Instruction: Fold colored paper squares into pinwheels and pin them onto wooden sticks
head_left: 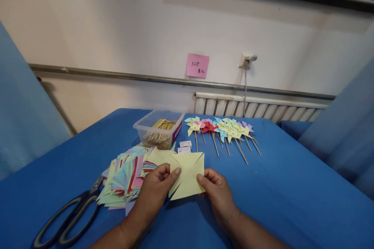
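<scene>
A square of pale yellow paper point(188, 177), slit inward from its corners, is held up between both hands. My left hand point(157, 186) pinches its left edge, thumb on top. Its right edge is gripped by my right hand point(216, 190), also with the thumb in front. Left of the hands lies a loose pile of coloured paper squares point(125, 177), in yellow, green, pink, blue and red. Large scissors point(77, 214) with dark handles rest beside the pile, their blades partly hidden under it.
A clear plastic box point(140, 128) of thin wooden sticks stands behind the pile. Two small boxes point(184, 147) sit near it. Several finished paper pinwheels point(230, 128) on sticks lie at the back right of the blue-covered table point(292, 186). A radiator point(228, 106) is behind.
</scene>
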A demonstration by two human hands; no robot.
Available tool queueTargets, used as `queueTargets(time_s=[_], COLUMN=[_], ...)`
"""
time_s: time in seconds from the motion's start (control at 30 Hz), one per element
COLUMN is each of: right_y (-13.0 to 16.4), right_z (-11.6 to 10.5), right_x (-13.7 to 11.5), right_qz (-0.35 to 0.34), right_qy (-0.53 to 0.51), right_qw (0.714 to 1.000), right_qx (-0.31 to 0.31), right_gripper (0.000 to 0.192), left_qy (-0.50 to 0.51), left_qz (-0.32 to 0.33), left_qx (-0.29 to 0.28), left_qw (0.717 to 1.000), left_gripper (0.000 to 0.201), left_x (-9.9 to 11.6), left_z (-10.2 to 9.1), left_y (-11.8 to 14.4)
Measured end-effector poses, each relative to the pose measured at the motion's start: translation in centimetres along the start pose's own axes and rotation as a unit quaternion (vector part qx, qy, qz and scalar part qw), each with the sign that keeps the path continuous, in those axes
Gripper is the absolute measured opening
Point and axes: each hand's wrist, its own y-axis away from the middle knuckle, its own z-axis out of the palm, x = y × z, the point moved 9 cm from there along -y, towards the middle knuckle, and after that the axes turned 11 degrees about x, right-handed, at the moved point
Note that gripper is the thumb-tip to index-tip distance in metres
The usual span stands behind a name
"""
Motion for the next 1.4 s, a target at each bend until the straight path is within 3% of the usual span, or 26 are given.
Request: queueTargets(time_s=[0.2, 0.4, 0.6, 0.77, 0.9, 1.07, 1.17, 1.4], right_y=[0.5, 0.3, 0.2, 0.0, -0.5, -0.6, -0.2, 1.2], right_z=[0.6, 0.2, 0.0, -0.3, -0.9, -1.2, -0.7, 1.3], right_x=[-0.2, -0.3, -0.5, 0.1, 0.6, 0.6, 0.7, 0.3], right_qz=[0.001, -0.003, -0.001, 0.0, 0.018, 0.049, 0.058, 0.002], right_qy=[0.05, 0.052, 0.056, 0.054, 0.008, -0.068, -0.065, 0.091], right_qw=[0.998, 0.999, 0.998, 0.998, 0.999, 0.994, 0.995, 0.995], right_qx=[-0.024, -0.004, 0.008, 0.017, 0.041, 0.072, 0.053, -0.043], right_gripper=[0.03, 0.03, 0.035, 0.036, 0.035, 0.031, 0.03, 0.045], left_qy=[-0.033, -0.031, -0.006, -0.006, 0.012, 0.021, 0.014, 0.009], left_qz=[0.012, 0.038, -0.001, 0.003, 0.018, 0.028, 0.026, 0.0], left_qx=[0.038, 0.075, 0.019, 0.014, -0.021, -0.077, -0.091, -0.011], left_qw=[0.999, 0.996, 1.0, 1.0, 1.0, 0.996, 0.995, 1.0], left_gripper=[0.032, 0.035, 0.033, 0.029, 0.024, 0.034, 0.034, 0.035], left_x=[0.0, 0.9, -0.1, 0.1, 1.0, 1.1, 0.7, 0.3], left_z=[-1.0, -1.4, -0.4, -0.4, 0.3, 2.0, 2.6, 0.9], left_y=[-0.1, 0.3, -0.3, -0.1, 0.7, 1.7, 1.9, 1.1])
